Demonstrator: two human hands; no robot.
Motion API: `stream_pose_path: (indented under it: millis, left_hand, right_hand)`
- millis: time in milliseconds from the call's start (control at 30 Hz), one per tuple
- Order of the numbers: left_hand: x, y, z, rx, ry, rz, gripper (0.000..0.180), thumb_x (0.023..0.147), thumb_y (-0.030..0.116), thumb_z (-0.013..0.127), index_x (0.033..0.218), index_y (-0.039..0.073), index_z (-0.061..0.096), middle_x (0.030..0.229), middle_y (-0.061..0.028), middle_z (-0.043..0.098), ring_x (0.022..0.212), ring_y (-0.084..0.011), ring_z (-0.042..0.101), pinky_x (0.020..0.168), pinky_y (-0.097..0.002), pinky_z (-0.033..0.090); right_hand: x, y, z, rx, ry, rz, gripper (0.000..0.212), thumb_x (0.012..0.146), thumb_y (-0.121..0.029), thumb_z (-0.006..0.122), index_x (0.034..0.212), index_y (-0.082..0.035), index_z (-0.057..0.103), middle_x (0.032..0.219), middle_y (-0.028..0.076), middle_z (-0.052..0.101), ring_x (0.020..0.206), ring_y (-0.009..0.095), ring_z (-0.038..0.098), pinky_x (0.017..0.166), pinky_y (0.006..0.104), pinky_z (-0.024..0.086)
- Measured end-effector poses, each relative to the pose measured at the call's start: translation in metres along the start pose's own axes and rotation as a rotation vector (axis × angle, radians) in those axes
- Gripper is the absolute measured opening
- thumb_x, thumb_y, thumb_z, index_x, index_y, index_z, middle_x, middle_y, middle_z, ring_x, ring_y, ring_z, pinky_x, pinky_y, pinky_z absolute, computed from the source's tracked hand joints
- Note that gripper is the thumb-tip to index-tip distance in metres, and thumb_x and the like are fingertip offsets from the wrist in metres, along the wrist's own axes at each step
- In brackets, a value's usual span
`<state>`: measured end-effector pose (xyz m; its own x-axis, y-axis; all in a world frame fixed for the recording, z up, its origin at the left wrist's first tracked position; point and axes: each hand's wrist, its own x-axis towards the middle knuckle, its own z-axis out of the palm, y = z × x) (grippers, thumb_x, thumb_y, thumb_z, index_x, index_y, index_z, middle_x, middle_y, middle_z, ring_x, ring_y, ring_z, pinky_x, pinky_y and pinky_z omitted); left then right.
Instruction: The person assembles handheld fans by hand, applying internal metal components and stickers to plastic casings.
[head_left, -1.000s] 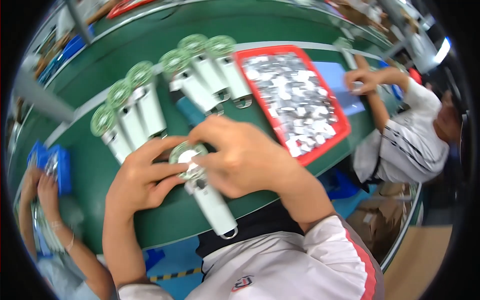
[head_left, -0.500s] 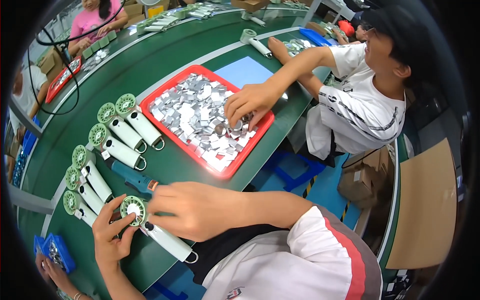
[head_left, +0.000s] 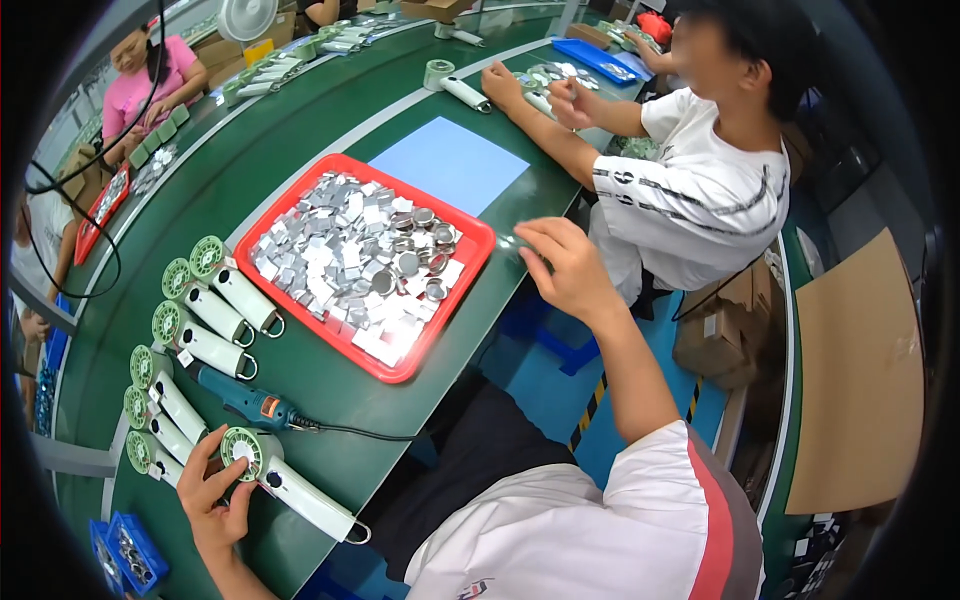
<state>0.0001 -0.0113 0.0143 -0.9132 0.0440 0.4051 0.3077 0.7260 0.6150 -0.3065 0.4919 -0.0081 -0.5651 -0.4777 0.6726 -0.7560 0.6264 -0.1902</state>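
My left hand [head_left: 215, 490] grips the round green head of a handheld fan [head_left: 310, 500], thumb on its white centre. The fan's white handle with a metal loop slants toward the table's near edge. Past the right rim of the red tray [head_left: 400, 370], my right hand [head_left: 565, 265] hangs in the air, thumb and fingers apart, with nothing clearly seen between them. The tray holds many small silvery square pieces and several round metal discs [head_left: 408, 263]. A teal electric screwdriver [head_left: 245, 400] with a black cord lies just beyond the fan.
Several more fans [head_left: 205, 345] lie in a row on the left. A light blue sheet [head_left: 450, 165] lies behind the tray. At the right sits a co-worker [head_left: 690, 190], forearm on the table. A blue bin [head_left: 135, 550] stands lower left; cardboard boxes [head_left: 715, 345] are on the floor.
My right hand has left the fan and moved up and right, beyond the tray. The co-worker's hand has withdrawn from the tray. My left hand still holds the fan.
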Motion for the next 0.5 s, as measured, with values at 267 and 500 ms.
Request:
stream_pose_path:
  millis: [267, 500]
  left_hand:
    - [0.000, 0.001, -0.002, 0.000, -0.002, -0.003, 0.035, 0.078, -0.002, 0.080, 0.113, 0.001, 0.082, 0.140, -0.0326, 0.069, 0.112, -0.0384, 0.078, 0.091, -0.0419, 0.065]
    - [0.001, 0.004, -0.003, 0.005, -0.005, -0.023, 0.034, 0.079, 0.000, 0.080, 0.114, 0.001, 0.082, 0.141, -0.0323, 0.070, 0.111, -0.0372, 0.078, 0.089, -0.0410, 0.064]
  right_hand:
    - [-0.015, 0.013, 0.025, -0.082, -0.203, -0.041, 0.034, 0.103, -0.017, 0.076, 0.134, -0.003, 0.074, 0.144, 0.017, 0.072, 0.137, 0.035, 0.067, 0.117, 0.0485, 0.051]
    - [-0.016, 0.006, 0.019, -0.081, -0.178, -0.007, 0.034, 0.102, -0.017, 0.077, 0.132, -0.001, 0.075, 0.142, 0.018, 0.072, 0.135, 0.035, 0.068, 0.115, 0.0489, 0.052]
